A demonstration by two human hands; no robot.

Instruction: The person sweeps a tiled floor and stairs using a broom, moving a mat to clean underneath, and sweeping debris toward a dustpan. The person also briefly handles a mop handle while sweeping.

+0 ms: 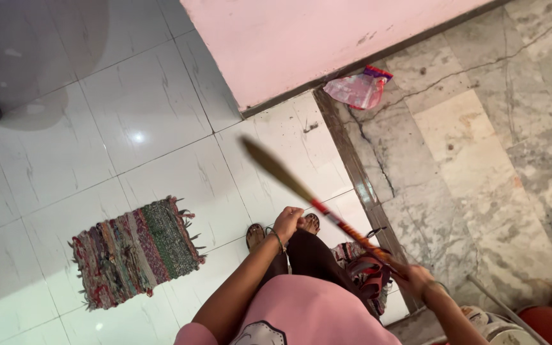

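A person stands on white tile with a broom in the right hand and the left hand loose over the feet.

The right hand [416, 279] is closed around the red-wrapped handle end of the broom [301, 191], whose blurred brush end reaches up and away past the left hand toward the pink wall [301, 38]. The left hand [287, 223] holds nothing, its fingers curled in, just above the sandalled feet [257, 235]. Well off from the left hand lies a striped rag mat [137, 250], fringe at its edges, with open white tile [135, 115] beyond it. Beside the right hand a dark threshold strip [359, 185] divides the tile from grey marble floor [480, 160]. Far ahead of both hands, a crumpled pink plastic bag [358, 88] rests against the wall's base edge.
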